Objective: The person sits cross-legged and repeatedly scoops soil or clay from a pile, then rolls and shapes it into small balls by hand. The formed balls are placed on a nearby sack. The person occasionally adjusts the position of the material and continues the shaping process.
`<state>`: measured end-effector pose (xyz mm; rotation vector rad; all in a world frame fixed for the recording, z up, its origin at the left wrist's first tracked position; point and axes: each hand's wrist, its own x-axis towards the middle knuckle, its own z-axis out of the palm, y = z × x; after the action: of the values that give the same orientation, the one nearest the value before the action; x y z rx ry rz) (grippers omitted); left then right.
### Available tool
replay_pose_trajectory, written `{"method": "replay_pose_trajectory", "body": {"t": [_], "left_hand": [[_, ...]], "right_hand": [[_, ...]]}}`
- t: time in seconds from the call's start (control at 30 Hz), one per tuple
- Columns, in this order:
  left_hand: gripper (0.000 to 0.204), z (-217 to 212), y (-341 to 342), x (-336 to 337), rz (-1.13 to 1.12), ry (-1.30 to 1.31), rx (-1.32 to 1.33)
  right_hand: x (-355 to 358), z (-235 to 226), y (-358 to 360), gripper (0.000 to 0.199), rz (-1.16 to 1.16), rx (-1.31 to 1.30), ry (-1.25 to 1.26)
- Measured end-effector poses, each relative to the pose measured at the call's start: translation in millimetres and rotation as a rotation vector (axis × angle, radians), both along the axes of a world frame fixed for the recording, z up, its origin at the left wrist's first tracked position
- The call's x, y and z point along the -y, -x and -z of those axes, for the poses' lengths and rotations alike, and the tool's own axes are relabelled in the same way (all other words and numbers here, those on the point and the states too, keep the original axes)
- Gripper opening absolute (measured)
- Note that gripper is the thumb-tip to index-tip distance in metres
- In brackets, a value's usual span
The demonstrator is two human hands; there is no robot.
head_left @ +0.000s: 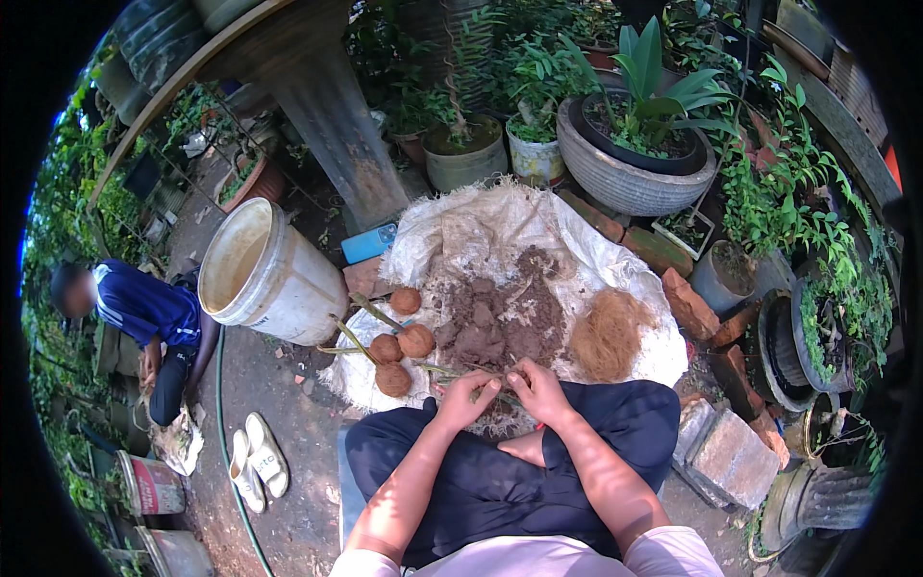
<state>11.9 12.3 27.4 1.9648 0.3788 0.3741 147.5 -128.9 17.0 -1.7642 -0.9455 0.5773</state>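
My left hand (468, 397) and my right hand (536, 392) are close together above my lap, thumbs and fingers pinched. Whatever sits between the fingertips is too small to make out. A thin green stem (437, 369) sticks out beside my left hand, and I cannot tell if that hand grips it. Left of my hands lies a cluster of brown fibre-wrapped balls (416, 340), several with green stems. Just beyond my hands, dark crumbly soil (486, 322) is heaped on a white woven sack (433, 226). A tangle of brown coconut fibre (612, 335) rests on its right side.
A large white bucket (312, 288) stands at the left, near a blue phone (369, 244). Bricks (687, 306) and potted plants (635, 163) border the sack. White slippers (266, 455) and a green hose (219, 404) lie left. A person (159, 322) sits farther left.
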Motion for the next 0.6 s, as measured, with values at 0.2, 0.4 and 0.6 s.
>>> {"method": "replay_pose_trajectory", "body": {"t": [0.2,0.4,0.6], "left_hand": [[0.024,2,0,-1,0.007,-0.088,-0.05],[0.022,-2,-1,3,-0.016,-0.145,0.016],[0.025,-5,7,-4,-0.099,-0.073,-0.079]], "right_hand": [[-5,9,5,0.022,-0.041,-0.053,-0.057],[-5,14,-2,0.021,-0.05,0.008,-0.049],[10,19,-38,0.02,0.265,0.055,-0.016]]}}
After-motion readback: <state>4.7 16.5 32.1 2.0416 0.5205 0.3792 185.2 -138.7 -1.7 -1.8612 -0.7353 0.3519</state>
